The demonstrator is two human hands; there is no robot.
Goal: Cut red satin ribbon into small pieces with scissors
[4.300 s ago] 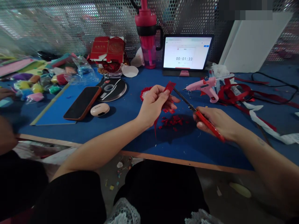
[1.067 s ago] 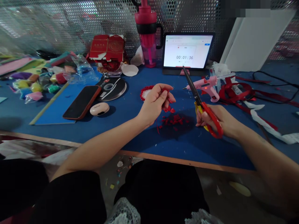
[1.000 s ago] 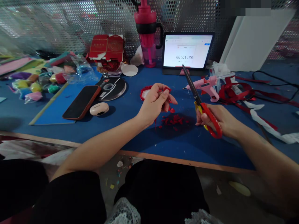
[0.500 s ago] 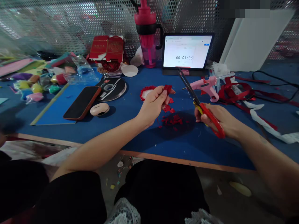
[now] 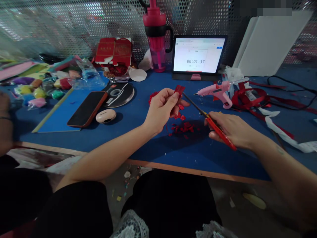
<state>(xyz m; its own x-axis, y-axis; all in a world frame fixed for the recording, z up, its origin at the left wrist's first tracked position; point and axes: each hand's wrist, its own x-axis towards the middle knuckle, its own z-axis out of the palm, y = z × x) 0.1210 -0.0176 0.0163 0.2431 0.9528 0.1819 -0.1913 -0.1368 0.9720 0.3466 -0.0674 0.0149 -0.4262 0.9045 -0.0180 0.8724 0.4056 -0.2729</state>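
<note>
My left hand (image 5: 159, 109) pinches a short piece of red ribbon (image 5: 179, 89) between thumb and fingers, above the table. My right hand (image 5: 229, 127) is closed around the red handles of a pair of scissors (image 5: 218, 127). Their dark blades point up and left, with the tips beside the ribbon's right edge; whether they touch it I cannot tell. Below the hands lies a small heap of red ribbon scraps (image 5: 186, 127). Partly hidden behind my left hand is a red-edged round piece (image 5: 151, 97).
A pink glue gun (image 5: 220, 92) and loose red ribbon (image 5: 250, 97) lie right. Behind stand a tablet (image 5: 198, 54) and a pink bottle (image 5: 156, 39). Left are a phone (image 5: 86, 109), a pale oval case (image 5: 106, 116) and a ribbon spool (image 5: 121, 94). Another person's hand (image 5: 4, 112) shows far left.
The scissors have swung down and left, bringing their tips to the ribbon, and the blades have come together. My left hand has shifted slightly. Another person's hand has come into view far left.
</note>
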